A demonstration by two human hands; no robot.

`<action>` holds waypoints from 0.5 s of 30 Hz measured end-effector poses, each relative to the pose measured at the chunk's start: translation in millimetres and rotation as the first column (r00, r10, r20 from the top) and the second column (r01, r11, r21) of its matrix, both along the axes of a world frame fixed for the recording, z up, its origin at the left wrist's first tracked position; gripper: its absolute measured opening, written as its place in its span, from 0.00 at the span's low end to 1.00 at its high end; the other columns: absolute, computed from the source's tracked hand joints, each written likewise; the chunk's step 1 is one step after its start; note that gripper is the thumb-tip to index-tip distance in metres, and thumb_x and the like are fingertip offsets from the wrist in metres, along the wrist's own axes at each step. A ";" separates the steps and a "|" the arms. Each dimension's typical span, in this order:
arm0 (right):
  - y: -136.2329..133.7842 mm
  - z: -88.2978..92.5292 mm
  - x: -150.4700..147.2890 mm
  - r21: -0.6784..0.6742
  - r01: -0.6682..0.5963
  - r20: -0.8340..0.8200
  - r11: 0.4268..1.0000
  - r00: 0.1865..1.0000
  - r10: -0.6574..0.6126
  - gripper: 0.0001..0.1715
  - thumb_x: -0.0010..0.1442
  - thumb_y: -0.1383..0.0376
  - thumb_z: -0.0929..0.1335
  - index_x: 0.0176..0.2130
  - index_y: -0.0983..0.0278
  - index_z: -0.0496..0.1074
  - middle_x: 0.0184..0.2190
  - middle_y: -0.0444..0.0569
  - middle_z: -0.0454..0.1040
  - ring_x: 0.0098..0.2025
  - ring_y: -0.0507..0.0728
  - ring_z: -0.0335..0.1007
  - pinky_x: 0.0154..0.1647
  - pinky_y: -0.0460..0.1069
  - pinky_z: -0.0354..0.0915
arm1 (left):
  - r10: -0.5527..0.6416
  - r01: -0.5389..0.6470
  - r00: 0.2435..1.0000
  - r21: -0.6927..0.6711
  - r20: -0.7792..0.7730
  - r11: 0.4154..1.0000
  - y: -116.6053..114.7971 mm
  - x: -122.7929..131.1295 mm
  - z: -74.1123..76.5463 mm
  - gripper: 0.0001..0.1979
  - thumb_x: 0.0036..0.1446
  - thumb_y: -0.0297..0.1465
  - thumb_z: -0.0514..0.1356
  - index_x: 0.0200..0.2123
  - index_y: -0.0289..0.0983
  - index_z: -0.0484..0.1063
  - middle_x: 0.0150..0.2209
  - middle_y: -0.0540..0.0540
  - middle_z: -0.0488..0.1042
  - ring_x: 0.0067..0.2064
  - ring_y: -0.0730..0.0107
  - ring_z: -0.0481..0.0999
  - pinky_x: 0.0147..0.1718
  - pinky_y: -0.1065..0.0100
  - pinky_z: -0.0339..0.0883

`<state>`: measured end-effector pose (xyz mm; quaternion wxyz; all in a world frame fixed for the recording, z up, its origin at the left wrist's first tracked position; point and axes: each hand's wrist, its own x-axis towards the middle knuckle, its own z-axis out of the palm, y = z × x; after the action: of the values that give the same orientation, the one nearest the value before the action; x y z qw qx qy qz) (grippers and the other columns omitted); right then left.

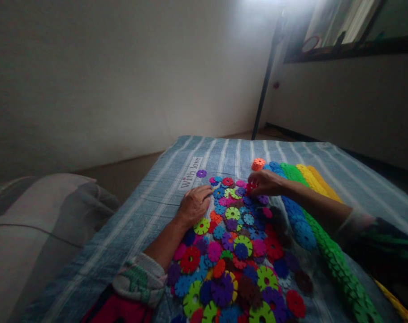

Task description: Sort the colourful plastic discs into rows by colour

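A heap of flat, notched plastic discs (236, 251) in many colours lies on a blue striped cloth (150, 211). My left hand (194, 205) rests knuckles-up on the cloth at the heap's left edge, fingers curled under, next to a lime disc (201, 226). My right hand (267, 183) reaches to the heap's far side and pinches a red disc (250, 186) between its fingertips. Long rods of stacked discs run under my right forearm: a green one (335, 260), a blue one (298, 220) and a yellow-orange one (316, 179).
A single purple disc (201, 173) lies apart near the printed words "With love" (190, 172). A grey cushion (42, 224) sits to the left. Plain walls stand behind, with a dark pole (264, 89) in the corner and a window (341, 27) top right.
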<state>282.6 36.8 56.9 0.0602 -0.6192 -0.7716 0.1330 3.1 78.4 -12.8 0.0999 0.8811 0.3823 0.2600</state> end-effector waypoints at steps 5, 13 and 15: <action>17.8 2.2 -23.7 0.087 0.018 0.010 0.996 1.000 -0.019 0.19 0.53 0.62 0.69 0.45 0.66 0.75 0.35 0.49 0.78 0.34 0.54 0.71 0.30 0.43 0.59 | 0.001 -0.001 1.000 0.016 0.010 1.000 -0.3 -1.1 -1.6 0.15 0.56 0.27 0.55 0.45 0.39 0.76 0.52 0.44 0.76 0.53 0.63 0.74 0.56 0.57 0.66; 43.9 -1.4 -74.0 0.094 -0.017 0.180 0.995 0.984 0.000 0.15 0.55 0.64 0.68 0.43 0.63 0.77 0.41 0.54 0.79 0.42 0.60 0.75 0.36 0.46 0.64 | 0.000 0.000 1.000 0.021 0.000 1.000 -2.8 -1.8 1.3 0.15 0.56 0.28 0.54 0.45 0.40 0.76 0.51 0.45 0.76 0.53 0.63 0.74 0.56 0.56 0.66; 45.9 -1.9 -80.4 0.083 -0.025 0.220 0.996 0.975 0.006 0.15 0.55 0.65 0.68 0.42 0.62 0.78 0.41 0.55 0.79 0.43 0.61 0.75 0.38 0.47 0.65 | 0.005 -0.005 1.000 0.019 -0.003 1.000 -2.9 -1.8 1.3 0.15 0.56 0.28 0.54 0.45 0.40 0.75 0.51 0.44 0.76 0.54 0.62 0.74 0.57 0.56 0.66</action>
<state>202.2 82.6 54.9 -0.0001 -0.6209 -0.7833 0.0310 1.2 75.5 -11.5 0.0903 0.8815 0.3821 0.2624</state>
